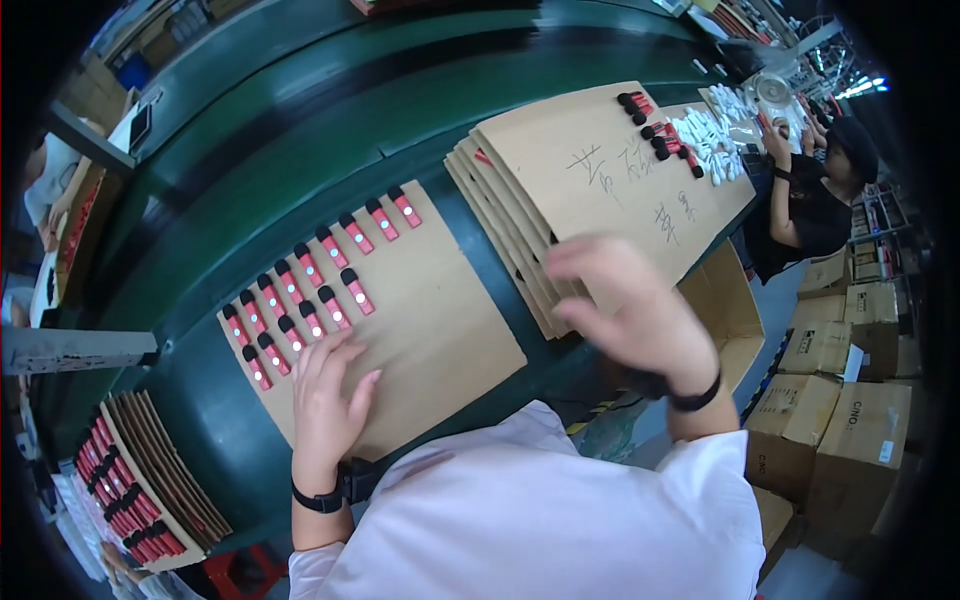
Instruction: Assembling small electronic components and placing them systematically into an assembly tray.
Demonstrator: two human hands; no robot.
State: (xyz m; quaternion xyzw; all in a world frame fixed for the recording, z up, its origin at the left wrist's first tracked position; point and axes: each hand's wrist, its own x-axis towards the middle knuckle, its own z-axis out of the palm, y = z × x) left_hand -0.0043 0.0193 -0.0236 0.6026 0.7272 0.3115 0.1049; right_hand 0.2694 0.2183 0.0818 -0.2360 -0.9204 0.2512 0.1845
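Note:
My left hand [330,395] lies over a brown cardboard sheet [440,300], its fingers stretched out and thumb apart. Its fingertips are beside the nearer row of small red bottles with black caps [334,308]; whether they touch one I cannot tell. Each bottle bears a pale round dot, and a longer row [308,264] lies farther off. Over the near edge of a cardboard stack [560,170] hovers my right hand [630,310], blurred by motion. Its thumb and fingers are apart with nothing visible between them. More red pieces with black caps [660,135] rest on that stack's far right part.
A green conveyor belt [330,90] runs beneath the sheets. At the lower left stands another cardboard stack [165,460] topped with red pieces. White pieces [710,145] are heaped at the right, near a co-worker [820,200]. Cartons [850,430] stand on the floor at right.

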